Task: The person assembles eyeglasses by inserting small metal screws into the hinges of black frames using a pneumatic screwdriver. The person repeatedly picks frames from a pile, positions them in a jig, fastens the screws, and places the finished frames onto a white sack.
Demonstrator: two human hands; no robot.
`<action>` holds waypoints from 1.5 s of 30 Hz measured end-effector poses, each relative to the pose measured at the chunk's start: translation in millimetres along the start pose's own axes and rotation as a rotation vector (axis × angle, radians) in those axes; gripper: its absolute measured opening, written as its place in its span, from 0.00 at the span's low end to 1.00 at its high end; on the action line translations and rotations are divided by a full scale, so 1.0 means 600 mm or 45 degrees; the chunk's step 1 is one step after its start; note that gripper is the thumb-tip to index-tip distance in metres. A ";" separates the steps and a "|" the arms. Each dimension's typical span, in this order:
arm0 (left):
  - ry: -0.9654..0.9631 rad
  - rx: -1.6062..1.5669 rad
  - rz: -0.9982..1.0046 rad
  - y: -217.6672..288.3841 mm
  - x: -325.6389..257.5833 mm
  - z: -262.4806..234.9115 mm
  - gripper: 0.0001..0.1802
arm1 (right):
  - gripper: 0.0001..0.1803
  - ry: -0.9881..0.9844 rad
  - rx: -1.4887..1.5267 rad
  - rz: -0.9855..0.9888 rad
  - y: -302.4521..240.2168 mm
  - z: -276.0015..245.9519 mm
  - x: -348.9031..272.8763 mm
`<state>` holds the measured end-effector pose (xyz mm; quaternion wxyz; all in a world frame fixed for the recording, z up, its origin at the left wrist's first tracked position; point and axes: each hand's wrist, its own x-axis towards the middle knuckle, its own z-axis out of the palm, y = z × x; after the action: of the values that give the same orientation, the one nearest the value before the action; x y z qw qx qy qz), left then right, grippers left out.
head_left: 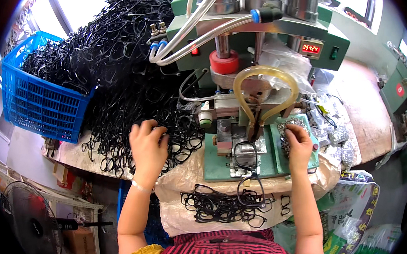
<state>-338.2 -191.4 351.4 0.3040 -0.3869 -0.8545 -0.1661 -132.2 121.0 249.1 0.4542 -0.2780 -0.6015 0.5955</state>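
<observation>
My left hand is over the front edge of a large heap of black eyeglass frames, its fingers bent and apart, with no frame visibly held. At the right of the machine's green base, my right hand pinches its fingertips together beside a pile of small metal parts; what they hold, if anything, is too small to make out. Between my hands, one black eyeglass frame hangs at the metal fixture under the press head, held by neither hand. A smaller pile of frames lies nearest me.
The green press machine towers ahead, with clear hoses and a curved yellowish tube. A blue crate of frames stands at left. Bags of metal parts lie at right. A fan stands low at left, plastic sacks low at right.
</observation>
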 end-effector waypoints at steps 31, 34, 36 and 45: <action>0.252 -1.809 -0.630 0.074 -0.071 0.060 0.09 | 0.25 -0.261 0.156 -0.118 -0.119 0.110 -0.070; 0.446 -1.777 -0.035 0.094 -0.046 0.014 0.09 | 0.27 -0.323 0.303 0.045 -0.157 0.124 -0.082; 0.470 -1.686 0.322 0.112 -0.029 -0.012 0.09 | 0.27 -0.271 0.282 0.027 -0.160 0.121 -0.089; -0.007 -1.206 0.824 0.197 0.002 0.016 0.11 | 0.11 0.050 -1.408 -0.573 -0.023 -0.049 -0.021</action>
<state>-252.4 -109.2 350.6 0.1308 -0.7232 -0.5257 -0.4283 -98.1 122.1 255.9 0.3682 -0.3498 -0.8579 0.0778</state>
